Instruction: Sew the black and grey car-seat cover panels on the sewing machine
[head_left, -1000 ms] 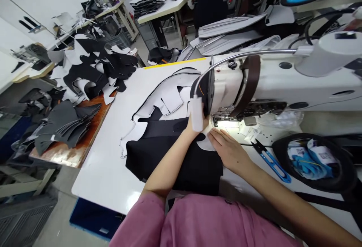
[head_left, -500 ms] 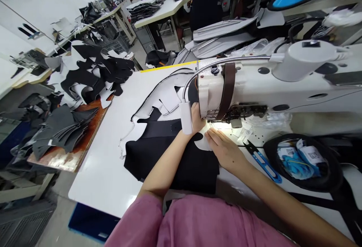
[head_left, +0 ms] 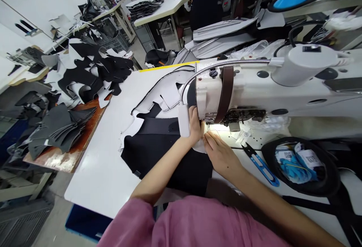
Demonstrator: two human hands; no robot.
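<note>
A black fabric piece (head_left: 166, 147) with a pale underside lies on the sewing table, its edge close to the needle area of a white sewing machine (head_left: 210, 88). My left hand (head_left: 195, 128) is closed on the edge of this fabric, just left of the needle; the lamp head (head_left: 183, 120) covers part of it. Opposite, my right hand (head_left: 222, 152) has its fingers together on the pale edge, its thumb mostly hidden. Behind the left hand lies a white panel (head_left: 166, 85) with dark edging.
Blue thread snips (head_left: 261, 164) and a black round holder (head_left: 329, 175) with blue packets sit to my right. Cut black and white pieces (head_left: 85, 69) are heaped at left, beside a grey stack (head_left: 60, 128). A co-worker (head_left: 205, 3) stands beyond.
My left hand has come slightly back toward me, and the right has shifted a little left. The black fabric has shifted left with them, and less of its pale side shows between the hands.
</note>
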